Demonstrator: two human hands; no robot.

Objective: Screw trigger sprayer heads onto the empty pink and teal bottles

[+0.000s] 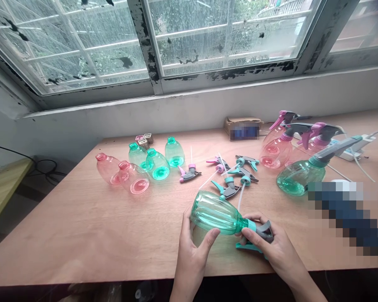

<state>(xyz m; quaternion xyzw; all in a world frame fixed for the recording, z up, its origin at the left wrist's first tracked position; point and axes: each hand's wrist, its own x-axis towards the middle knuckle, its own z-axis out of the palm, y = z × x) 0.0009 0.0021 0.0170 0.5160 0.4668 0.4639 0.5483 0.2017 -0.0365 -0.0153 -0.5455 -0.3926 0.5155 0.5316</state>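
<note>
Tabletop [91,235] below, left hand [192,253] clasps green bottle [216,213], right hand [275,243] apparently its half-hidden sprayer [265,233].

- The left hand [193,247] sits above the near edge of the desk [82,237], cupped in a grip, its fingers pointing toward the far edge (most of their length is hidden).
- The left thumb [209,241] stands apart from the fingers, slanting toward the right hand [272,243].
- The right hand is curled in a closer grip, farther along the near edge toward the desk's right side.
- The right thumb [253,235] points leftward.
- Both forearms are bare, crossing the near edge; the right forearm [304,283] slants more.
</note>
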